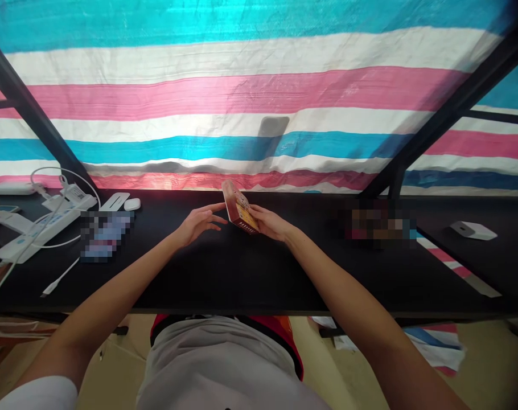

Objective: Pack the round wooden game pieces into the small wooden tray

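A small red and yellow box [241, 212] is held tilted over the black table, near its back edge. My right hand [271, 221] grips it from the right side, with the fingers partly hidden behind it. On the other side, my left hand [201, 224] has its fingers stretched out and apart. Its index fingertip reaches the box's left face; whether it presses there I cannot tell. The print on the box is too small to read.
A white power strip [49, 228] with plugs and cables lies left on the black table [242, 279], beside a blurred-out phone-like item [107, 236] and a white earbud case [132, 204]. A blurred item [381, 226] and white charger [473, 230] lie right. Striped sheeting [242, 97] hangs behind.
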Demonstrator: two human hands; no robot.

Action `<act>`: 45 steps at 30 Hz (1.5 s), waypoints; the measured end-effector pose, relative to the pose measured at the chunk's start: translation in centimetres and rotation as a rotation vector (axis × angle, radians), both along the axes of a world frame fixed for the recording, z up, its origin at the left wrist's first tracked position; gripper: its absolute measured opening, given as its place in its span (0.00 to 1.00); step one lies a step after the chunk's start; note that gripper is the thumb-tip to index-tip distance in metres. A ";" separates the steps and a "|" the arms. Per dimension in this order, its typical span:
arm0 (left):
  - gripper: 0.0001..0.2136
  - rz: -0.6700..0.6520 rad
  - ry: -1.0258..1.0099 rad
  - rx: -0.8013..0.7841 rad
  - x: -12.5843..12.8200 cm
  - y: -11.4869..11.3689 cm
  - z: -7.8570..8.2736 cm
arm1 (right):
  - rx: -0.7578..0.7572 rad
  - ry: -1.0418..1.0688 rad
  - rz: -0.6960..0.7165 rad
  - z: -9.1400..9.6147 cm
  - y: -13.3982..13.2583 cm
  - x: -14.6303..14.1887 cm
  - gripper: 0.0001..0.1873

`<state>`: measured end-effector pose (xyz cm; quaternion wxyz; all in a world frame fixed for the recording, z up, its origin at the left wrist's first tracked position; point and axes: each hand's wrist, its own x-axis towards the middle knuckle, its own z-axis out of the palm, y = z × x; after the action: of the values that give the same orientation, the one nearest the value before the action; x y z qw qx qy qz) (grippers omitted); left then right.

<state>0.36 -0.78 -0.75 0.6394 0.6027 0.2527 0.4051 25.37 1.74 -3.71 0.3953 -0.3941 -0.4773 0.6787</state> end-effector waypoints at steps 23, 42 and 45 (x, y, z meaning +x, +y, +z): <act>0.15 0.209 0.106 -0.473 -0.1 1.4 -1.4 | 0.175 0.187 0.101 1.3 -0.8 -0.3 0.20; 0.13 0.144 0.118 -0.488 -0.6 1.6 -1.9 | 0.160 0.251 0.396 1.7 -1.7 0.0 0.26; 0.14 0.149 0.139 -0.486 -0.5 1.6 -1.8 | 0.152 0.242 0.395 1.7 -1.6 0.1 0.27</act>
<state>-0.19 0.82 -2.55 0.7150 0.4374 0.4296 0.3361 25.45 0.11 -1.99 0.3378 -0.1783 -0.5438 0.7473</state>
